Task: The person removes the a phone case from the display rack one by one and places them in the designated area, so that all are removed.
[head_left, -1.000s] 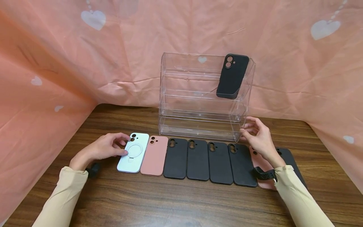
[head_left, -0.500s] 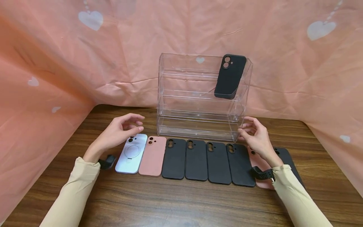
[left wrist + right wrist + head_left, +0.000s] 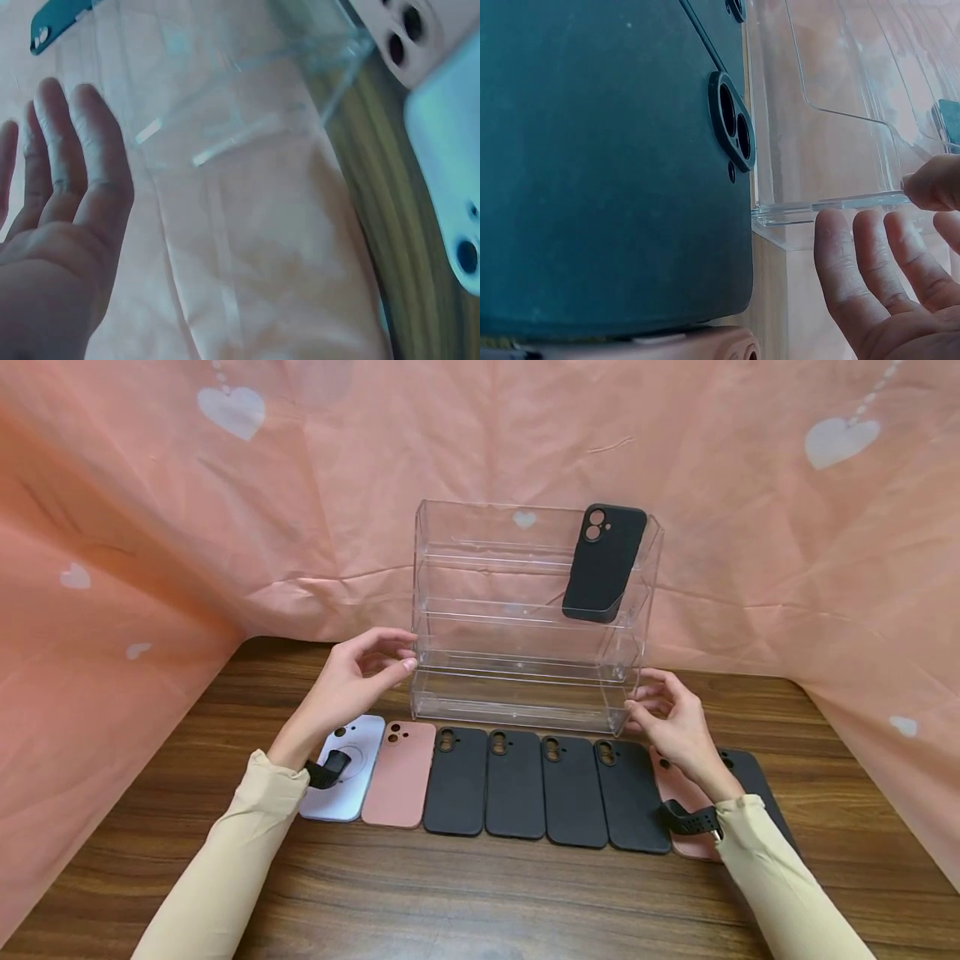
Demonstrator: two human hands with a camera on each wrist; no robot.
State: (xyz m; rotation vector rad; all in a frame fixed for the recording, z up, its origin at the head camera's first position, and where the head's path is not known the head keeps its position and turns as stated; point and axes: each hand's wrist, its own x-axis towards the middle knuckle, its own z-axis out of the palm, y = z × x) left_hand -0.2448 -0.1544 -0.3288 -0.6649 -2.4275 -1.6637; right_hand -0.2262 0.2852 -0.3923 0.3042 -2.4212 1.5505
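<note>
A clear acrylic tiered display rack [image 3: 517, 693] stands at the back of the table. One black phone case [image 3: 606, 564] leans in its upper tier at the right. My right hand [image 3: 671, 722] pinches the rack's right side panel, thumb on one face and fingers on the other, as the right wrist view shows. My left hand [image 3: 352, 681] is by the rack's left side, fingers fairly straight and holding nothing; in the left wrist view the fingers [image 3: 101, 142] look apart from the rack. Beneath the left wrist lies a white phone case [image 3: 360, 785] with a ring on its back.
To the right of the white case, a row of phone cases lies along the table: a pink case [image 3: 397, 777], several black cases [image 3: 453, 785], another pink case [image 3: 686, 793] and a black case [image 3: 757, 785] partly under the right arm. A peach curtain [image 3: 337, 468] hangs behind.
My left hand has left the white phone case and moved up and right to the rack's left side. My right hand stays on the rack's right side.
</note>
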